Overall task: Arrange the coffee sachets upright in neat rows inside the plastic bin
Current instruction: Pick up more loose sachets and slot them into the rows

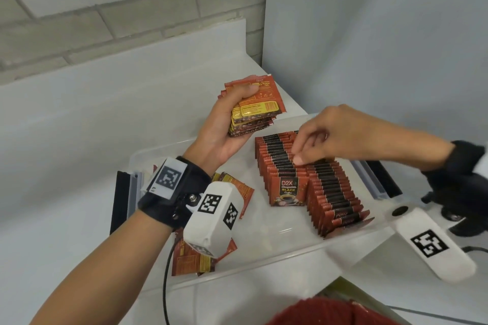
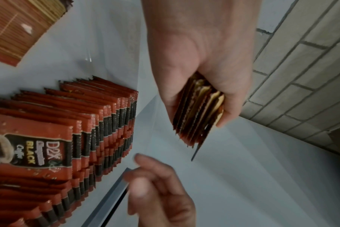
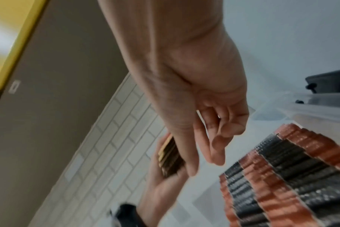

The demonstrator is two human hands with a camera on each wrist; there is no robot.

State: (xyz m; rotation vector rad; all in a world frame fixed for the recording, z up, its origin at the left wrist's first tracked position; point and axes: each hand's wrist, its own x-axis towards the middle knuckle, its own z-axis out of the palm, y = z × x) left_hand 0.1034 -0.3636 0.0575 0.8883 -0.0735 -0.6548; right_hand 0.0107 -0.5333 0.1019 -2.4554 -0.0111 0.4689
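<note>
A clear plastic bin (image 1: 264, 258) sits on a white counter. Two rows of upright red-and-black coffee sachets (image 1: 287, 166) fill its right half; they also show in the wrist views (image 2: 83, 138) (image 3: 281, 176). My left hand (image 1: 227, 126) (image 2: 200, 64) grips a stack of sachets (image 1: 253, 108) (image 2: 198, 113) above the bin's far left. My right hand (image 1: 324, 137) (image 3: 213, 122) hovers over the back of the rows, fingers loosely bent, holding nothing. Its thumb is at the sachet tops; I cannot tell whether it touches them.
Loose sachets (image 1: 190, 258) lie flat in the bin's left part under my left wrist. Black-and-clear latches (image 1: 124, 198) (image 1: 380, 179) stick out at the bin's two ends. A brick wall rises behind, a plain white wall at the right. Red cloth (image 1: 330, 311) shows at the bottom edge.
</note>
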